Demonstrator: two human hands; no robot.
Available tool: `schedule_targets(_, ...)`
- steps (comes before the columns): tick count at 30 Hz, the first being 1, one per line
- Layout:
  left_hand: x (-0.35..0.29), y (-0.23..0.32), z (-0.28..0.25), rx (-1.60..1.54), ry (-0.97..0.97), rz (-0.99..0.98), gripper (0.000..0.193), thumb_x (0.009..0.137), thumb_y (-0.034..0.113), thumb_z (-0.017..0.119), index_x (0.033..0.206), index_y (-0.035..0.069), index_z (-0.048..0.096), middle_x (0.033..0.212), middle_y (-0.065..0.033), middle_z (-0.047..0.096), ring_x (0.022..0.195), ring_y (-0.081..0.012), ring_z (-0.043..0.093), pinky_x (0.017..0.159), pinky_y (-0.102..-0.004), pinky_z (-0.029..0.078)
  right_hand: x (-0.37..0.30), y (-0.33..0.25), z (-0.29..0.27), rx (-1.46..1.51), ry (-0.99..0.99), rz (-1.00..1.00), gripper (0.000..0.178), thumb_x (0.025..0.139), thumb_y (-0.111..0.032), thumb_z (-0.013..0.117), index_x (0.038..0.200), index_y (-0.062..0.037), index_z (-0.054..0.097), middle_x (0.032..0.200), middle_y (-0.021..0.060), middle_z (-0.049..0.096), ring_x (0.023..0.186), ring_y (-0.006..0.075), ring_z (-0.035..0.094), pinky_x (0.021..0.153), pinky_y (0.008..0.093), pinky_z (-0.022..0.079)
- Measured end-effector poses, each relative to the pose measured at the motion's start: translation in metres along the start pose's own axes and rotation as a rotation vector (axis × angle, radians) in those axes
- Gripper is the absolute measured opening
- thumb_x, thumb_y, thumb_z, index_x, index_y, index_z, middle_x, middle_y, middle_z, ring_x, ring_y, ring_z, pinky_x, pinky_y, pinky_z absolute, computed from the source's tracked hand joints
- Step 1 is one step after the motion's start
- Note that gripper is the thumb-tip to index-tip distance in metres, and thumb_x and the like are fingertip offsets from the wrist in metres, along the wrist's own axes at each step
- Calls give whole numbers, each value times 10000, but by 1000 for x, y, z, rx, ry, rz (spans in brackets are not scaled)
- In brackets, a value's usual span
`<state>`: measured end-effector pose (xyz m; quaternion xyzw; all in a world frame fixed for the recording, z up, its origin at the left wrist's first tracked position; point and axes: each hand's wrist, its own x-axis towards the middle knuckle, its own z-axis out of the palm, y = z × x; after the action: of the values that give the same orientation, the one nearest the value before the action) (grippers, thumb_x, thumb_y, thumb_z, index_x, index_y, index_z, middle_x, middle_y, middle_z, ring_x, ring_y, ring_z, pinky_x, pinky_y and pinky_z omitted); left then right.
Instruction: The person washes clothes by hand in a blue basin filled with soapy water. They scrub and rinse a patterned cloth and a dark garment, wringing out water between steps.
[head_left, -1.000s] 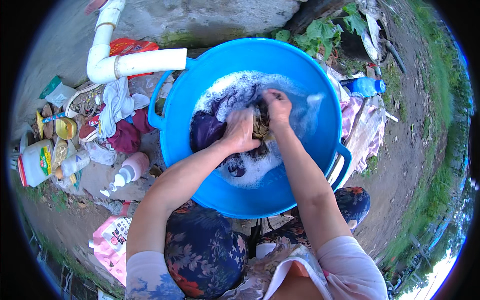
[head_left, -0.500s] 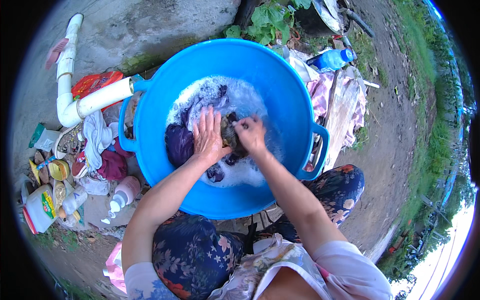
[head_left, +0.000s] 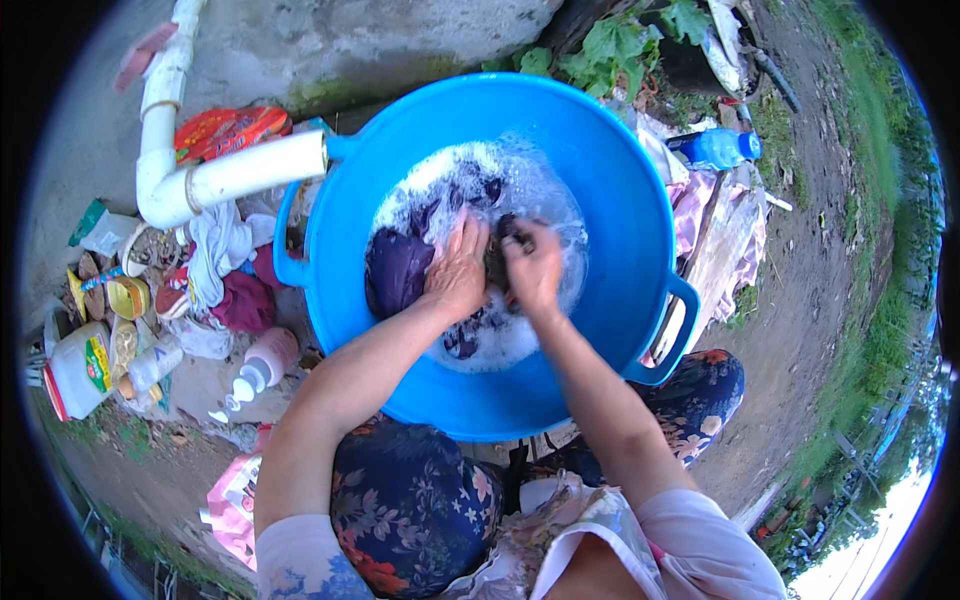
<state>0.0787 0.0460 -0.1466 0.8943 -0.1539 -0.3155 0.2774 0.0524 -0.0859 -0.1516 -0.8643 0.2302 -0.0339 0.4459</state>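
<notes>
Head view: both hands down in the tub (head_left: 635, 215), and here's the dark cloth (head_left: 495, 262) between them, low in the suds (head_left: 512, 345). Left hand (head_left: 460, 268) lies nearly flat, fingers straight and close together, beside the purple cloth (head_left: 398, 272). Right hand (head_left: 533, 262) – blurred – has its fingers curled on the dark cloth; how tightly, I can't tell. Slick suds could slide it loose; a hard shove might splash the rim, or jolt the tub against the pipe (head_left: 262, 168).

Pale sleeves (head_left: 700, 540), dark floral trousers (head_left: 415, 500)
</notes>
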Motion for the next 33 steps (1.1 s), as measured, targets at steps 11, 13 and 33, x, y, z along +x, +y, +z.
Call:
schedule_targets(11,2,19,-28,84,548,378,392,593,28,736,936,67,552,1098,-114,499,1192,-302,405,1048,-522,223,82,-42,-20,643,-203,335,244,854,-251,649,1012,-65,666,973,34,639,853,153,591,775,318,478)
schedule_targets(13,-2,28,-31,277,690,643,393,584,15,716,938,125,589,1156,-90,482,1254,-302,356,1053,-555,210,88,-24,-40,716,-214,307,324,870,-287,623,1061,-25,613,950,60,643,835,161,597,762,313,492)
schedule_targets(33,-8,4,-12,222,27,178,684,700,192,741,1280,-33,457,1474,-177,148,1396,-358,12,1111,-505,176,55,7,-13,136,63,320,325,770,-167,708,1052,-35,613,994,136,651,871,251,618,773,369,490)
